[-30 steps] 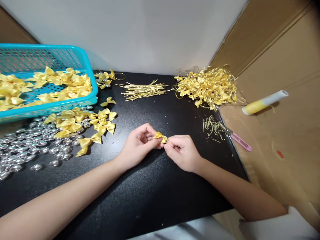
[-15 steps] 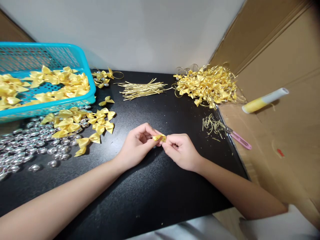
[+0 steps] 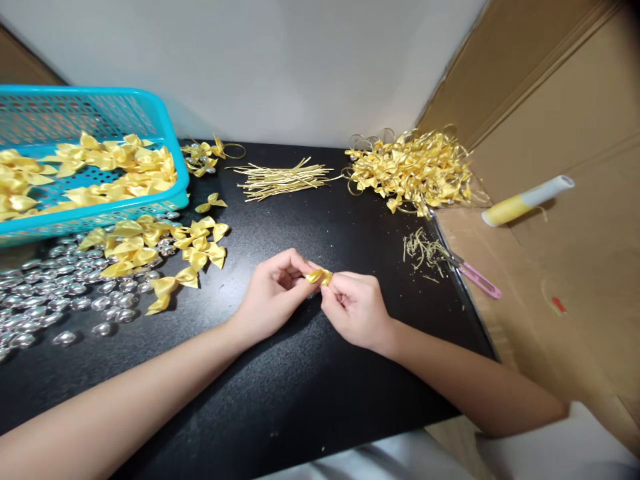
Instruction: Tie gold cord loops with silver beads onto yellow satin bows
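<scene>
Above the middle of the black table, a small yellow ribbon bow point(image 3: 319, 276) is pinched between my two hands. My left hand point(image 3: 273, 293) grips it from the left with thumb and forefinger. On the other side, my right hand point(image 3: 356, 308) has its fingers closed at the bow's right end. Parts of the bow, and anything behind it, are hidden by the fingertips. Beyond the hands lies a bundle of gold twist ties point(image 3: 285, 180). Loose yellow bows point(image 3: 197, 250) are scattered left of my left hand, beside many silver beads point(image 3: 75, 287).
A turquoise basket point(image 3: 181, 170) of yellow bows stands at the back left. Finished-looking bows with gold loops point(image 3: 410, 173) are heaped at the back right. Near the right edge lie wire clippings point(image 3: 425, 250) and a pink-handled tool point(image 3: 477, 279). A yellow-and-white tube point(image 3: 527, 202) rests on cardboard.
Both hands stay on the bow. My right hand has turned slightly and dipped at the wrist, and a little more of the bow shows. The whole view has shifted slightly.
</scene>
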Motion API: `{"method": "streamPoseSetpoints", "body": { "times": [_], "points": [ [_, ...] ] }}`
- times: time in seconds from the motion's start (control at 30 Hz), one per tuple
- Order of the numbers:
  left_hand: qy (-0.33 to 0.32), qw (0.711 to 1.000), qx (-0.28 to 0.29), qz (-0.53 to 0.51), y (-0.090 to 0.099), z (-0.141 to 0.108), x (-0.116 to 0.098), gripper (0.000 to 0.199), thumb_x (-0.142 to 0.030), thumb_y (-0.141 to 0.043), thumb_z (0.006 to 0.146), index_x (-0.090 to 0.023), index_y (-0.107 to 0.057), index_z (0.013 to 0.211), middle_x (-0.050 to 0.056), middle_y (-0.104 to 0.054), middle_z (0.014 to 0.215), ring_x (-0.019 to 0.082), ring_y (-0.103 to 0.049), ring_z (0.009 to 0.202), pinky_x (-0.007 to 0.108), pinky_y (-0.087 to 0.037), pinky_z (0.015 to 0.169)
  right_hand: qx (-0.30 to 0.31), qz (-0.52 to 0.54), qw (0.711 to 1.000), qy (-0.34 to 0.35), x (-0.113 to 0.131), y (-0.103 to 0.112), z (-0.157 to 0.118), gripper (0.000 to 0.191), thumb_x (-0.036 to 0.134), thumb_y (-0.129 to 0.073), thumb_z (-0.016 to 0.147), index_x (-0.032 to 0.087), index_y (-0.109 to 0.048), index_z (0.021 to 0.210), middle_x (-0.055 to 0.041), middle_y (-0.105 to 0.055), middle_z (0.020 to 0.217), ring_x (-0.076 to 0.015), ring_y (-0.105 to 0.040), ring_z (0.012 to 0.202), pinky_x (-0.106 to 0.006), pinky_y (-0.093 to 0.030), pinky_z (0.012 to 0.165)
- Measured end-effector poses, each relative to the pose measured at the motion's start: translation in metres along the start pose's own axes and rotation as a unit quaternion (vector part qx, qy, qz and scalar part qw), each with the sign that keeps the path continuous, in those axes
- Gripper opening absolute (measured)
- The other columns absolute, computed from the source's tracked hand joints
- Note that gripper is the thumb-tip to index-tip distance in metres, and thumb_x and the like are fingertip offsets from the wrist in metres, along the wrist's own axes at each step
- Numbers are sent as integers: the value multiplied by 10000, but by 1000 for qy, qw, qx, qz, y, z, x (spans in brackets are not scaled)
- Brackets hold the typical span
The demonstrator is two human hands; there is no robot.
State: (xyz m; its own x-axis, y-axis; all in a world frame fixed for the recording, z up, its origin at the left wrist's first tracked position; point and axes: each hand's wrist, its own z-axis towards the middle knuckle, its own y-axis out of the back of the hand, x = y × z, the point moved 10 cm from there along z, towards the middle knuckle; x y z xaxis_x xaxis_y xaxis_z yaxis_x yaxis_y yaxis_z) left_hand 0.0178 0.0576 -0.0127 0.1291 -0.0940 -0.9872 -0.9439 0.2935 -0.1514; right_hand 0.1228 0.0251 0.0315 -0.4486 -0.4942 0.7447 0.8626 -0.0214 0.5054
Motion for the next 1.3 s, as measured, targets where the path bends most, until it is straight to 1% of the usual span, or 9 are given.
{"method": "streamPoseSetpoints", "body": {
  "times": [0.2,0.5,0.73,0.9,0.97,1.03,1.17,1.23,1.3],
  "points": [
    [-34,999,-12,19,-1,-2,-7,184,-206,-749,778,-158,-587,707,25,-742,798,114,-688,714,203,-544,675,-23,-36,999,23,4,1,-2,308,107,-464,816,219,-281,595,55,-340,524,-76,-319,468,-234,-285,477],
    [-129,988,1,84,-6,-5,-22,130,-99,-676,810,-149,-598,718,26,-736,802,103,-697,717,186,-565,680,-48,-62,995,55,6,3,-5,302,102,-461,834,219,-297,608,58,-348,536,-76,-338,479,-231,-300,489],
    [-243,948,-2,205,-11,-17,-44,130,-50,-652,805,-147,-615,727,40,-755,815,115,-711,712,195,-567,673,-52,-69,993,84,15,4,-6,334,76,-464,832,226,-257,617,57,-325,544,-75,-320,479,-231,-292,480],
    [-282,926,12,249,-15,-24,-48,145,-17,-653,794,-152,-614,756,37,-762,854,111,-719,774,177,-553,720,-70,-54,991,96,18,8,-6,315,71,-451,824,228,-264,625,58,-335,544,-75,-303,478,-222,-289,463],
    [-276,932,11,235,-14,-24,-47,147,-12,-644,800,-154,-615,774,34,-756,864,104,-713,783,171,-548,730,-67,-48,992,97,18,8,-5,314,73,-449,828,227,-269,621,59,-339,541,-75,-300,475,-221,-289,460],
    [-246,952,19,182,-13,-21,-42,135,-26,-626,819,-158,-605,799,35,-744,889,104,-706,798,182,-552,742,-62,-47,992,99,18,8,-4,319,79,-455,844,224,-286,617,59,-346,542,-74,-298,474,-221,-292,461],
    [-142,989,38,-5,-4,-10,-21,66,-158,-623,855,-171,-579,903,27,-685,922,113,-669,837,195,-558,731,-33,-82,990,109,18,6,-2,287,134,-469,897,210,-403,628,39,-406,572,-85,-341,498,-233,-325,490],
    [-80,991,52,-92,-1,-5,-8,140,-256,-643,861,-176,-576,954,0,-634,848,98,-634,754,178,-553,656,-13,-109,986,124,19,4,-2,295,171,-468,928,197,-473,634,22,-440,588,-95,-381,522,-239,-351,518],
    [-27,984,90,-149,-6,-2,1,204,-292,-674,855,-186,-567,993,-27,-592,790,79,-600,648,175,-549,575,-1,-129,982,138,20,3,-2,321,190,-461,951,185,-529,637,12,-462,592,-99,-408,537,-240,-368,540]
  ]
}}
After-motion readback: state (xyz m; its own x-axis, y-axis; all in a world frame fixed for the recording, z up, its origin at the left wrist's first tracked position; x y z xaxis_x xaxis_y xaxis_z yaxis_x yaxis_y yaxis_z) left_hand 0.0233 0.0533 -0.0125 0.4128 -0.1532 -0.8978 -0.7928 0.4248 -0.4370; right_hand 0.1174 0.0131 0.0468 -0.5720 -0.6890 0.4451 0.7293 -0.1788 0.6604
